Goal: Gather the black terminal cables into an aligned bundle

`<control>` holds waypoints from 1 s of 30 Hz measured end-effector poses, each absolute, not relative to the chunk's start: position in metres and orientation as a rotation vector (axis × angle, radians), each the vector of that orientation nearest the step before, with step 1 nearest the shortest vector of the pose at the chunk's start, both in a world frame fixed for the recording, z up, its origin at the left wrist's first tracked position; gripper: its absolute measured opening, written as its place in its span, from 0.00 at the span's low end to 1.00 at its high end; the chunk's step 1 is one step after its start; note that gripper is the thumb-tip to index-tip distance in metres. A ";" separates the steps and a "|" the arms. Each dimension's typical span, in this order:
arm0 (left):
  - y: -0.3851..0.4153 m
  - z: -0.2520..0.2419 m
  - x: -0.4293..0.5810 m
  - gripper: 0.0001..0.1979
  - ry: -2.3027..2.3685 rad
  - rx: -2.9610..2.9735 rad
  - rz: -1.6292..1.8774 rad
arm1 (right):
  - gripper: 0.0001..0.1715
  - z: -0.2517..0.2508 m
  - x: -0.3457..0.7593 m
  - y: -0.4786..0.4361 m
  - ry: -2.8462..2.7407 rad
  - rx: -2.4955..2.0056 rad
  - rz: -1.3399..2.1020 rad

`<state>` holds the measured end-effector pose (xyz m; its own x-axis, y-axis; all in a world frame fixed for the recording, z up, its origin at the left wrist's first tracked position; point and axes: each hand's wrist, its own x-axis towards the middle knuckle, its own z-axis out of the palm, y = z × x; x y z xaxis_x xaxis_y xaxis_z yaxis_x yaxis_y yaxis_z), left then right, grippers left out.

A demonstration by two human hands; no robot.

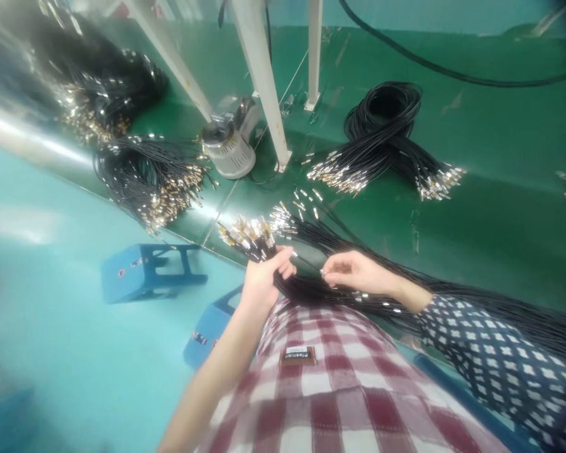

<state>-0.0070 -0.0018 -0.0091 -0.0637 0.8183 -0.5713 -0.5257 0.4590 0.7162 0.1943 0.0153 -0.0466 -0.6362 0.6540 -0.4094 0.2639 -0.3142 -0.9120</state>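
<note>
My left hand (265, 277) is closed round a thick bundle of black cables (302, 289), just below their metal connector ends (248, 236), which fan out beyond the thumb. To its right, my right hand (353, 272) pinches a single thin black cable (308, 260) near a small bright tip. That cable stretches across toward the left hand. Behind both hands, more loose black cables (387, 255) lie along the green table, their silvery ends (283, 220) pointing left. The bundle's lower part runs right, past my right forearm, partly hidden.
A coiled cable bundle (384, 132) lies at the back right. Another coil (141, 179) and a blurred heap of cables (99, 82) are on the left. A grey-white device (231, 154) stands by white metal legs (264, 82). Blue stools (122, 274) are on the floor below the table edge.
</note>
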 end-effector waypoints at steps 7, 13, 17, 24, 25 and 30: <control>-0.004 -0.009 -0.007 0.14 1.229 0.289 1.191 | 0.13 -0.045 0.179 0.007 -2.177 -1.199 1.188; -0.007 -0.018 -0.015 0.14 1.212 0.219 1.191 | 0.16 -0.082 0.260 -0.024 -2.454 -1.392 1.040; -0.005 -0.013 -0.012 0.13 1.207 0.250 1.175 | 0.18 -0.060 0.215 -0.012 -2.218 -1.330 1.042; -0.007 -0.006 -0.009 0.16 1.187 0.302 1.165 | 0.17 -0.029 0.137 0.015 -1.819 -1.245 1.229; -0.007 -0.006 -0.010 0.16 1.175 0.307 1.163 | 0.17 -0.027 0.135 0.016 -1.826 -1.260 1.237; -0.003 -0.012 -0.011 0.13 1.121 0.283 1.125 | 0.18 -0.009 0.126 0.021 -1.941 -1.281 1.390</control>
<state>-0.0113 -0.0027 -0.0115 -0.0104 0.8241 -0.5664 -0.5699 0.4606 0.6805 0.1261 0.0213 -0.0092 -0.4813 0.8614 -0.1625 0.4313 0.0714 -0.8994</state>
